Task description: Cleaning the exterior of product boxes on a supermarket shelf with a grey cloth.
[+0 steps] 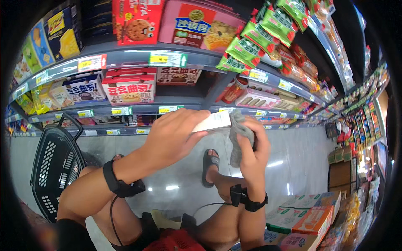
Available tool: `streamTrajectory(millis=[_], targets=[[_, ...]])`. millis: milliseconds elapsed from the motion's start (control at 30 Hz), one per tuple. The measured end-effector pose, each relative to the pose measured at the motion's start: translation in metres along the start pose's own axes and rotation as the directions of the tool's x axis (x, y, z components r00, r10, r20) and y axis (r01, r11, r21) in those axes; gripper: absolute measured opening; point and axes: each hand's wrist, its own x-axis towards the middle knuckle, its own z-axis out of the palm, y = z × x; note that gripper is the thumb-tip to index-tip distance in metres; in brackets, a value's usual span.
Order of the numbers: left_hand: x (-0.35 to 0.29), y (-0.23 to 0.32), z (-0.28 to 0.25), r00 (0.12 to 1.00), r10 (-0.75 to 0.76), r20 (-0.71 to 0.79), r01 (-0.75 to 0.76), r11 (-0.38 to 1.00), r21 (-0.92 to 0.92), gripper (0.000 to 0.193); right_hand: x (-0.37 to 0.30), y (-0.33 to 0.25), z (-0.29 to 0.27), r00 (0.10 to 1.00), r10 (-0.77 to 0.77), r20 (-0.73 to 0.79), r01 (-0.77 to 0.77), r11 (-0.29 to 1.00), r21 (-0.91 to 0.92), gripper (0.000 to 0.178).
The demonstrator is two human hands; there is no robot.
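My left hand (171,130) is closed around one end of a small white box (212,122), thumb below and fingers above, holding it in front of the lower shelf. Bunched in my right hand (254,147) is a grey cloth (235,147), which hangs down from the fingers. The top of the cloth lies against the right end of the box. Most of the box's left end is hidden by my left fingers. Just behind my hands is the edge of a shelf with price tags. Red and white biscuit boxes (129,88) stand on the shelf beyond my left hand.
A black shopping basket (56,167) stands on the floor at the left. Green snack packets (259,31) hang off the upper shelf, beside a large pink box (201,25). Stacked cartons (293,215) sit at the lower right. My sandalled foot (210,161) is below my hands.
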Motion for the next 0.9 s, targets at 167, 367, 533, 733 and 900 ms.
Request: streamTrajectory(millis=[167, 367, 533, 733, 900], targets=[[-0.005, -0.006, -0.008, 1.0, -0.017, 0.004, 0.017, 1.0, -0.008, 0.043, -0.002, -0.009, 0.005, 0.994, 0.107, 0.017, -0.108, 0.992, 0.063, 0.021], [-0.008, -0.007, -0.019, 0.997, -0.02, -0.075, 0.015, 0.998, -0.059, 0.043, 0.002, 0.027, -0.012, 0.946, 0.316, 0.076, -0.277, 0.906, -0.321, 0.018], [-0.011, -0.012, -0.017, 0.998, 0.023, -0.055, -0.025, 0.999, -0.033, 0.043, 0.005, 0.021, -0.012, 0.974, 0.209, -0.085, -0.223, 0.95, -0.218, 0.019], [-0.019, -0.015, -0.012, 1.0, 0.01, -0.018, -0.01, 1.0, -0.018, 0.042, -0.009, -0.004, 0.02, 0.999, -0.036, -0.005, 0.035, 0.998, -0.047, 0.025], [-0.015, -0.011, -0.024, 1.0, 0.001, -0.027, -0.001, 1.0, -0.006, 0.043, 0.003, 0.002, 0.01, 0.978, 0.19, 0.088, -0.166, 0.961, -0.222, 0.021]])
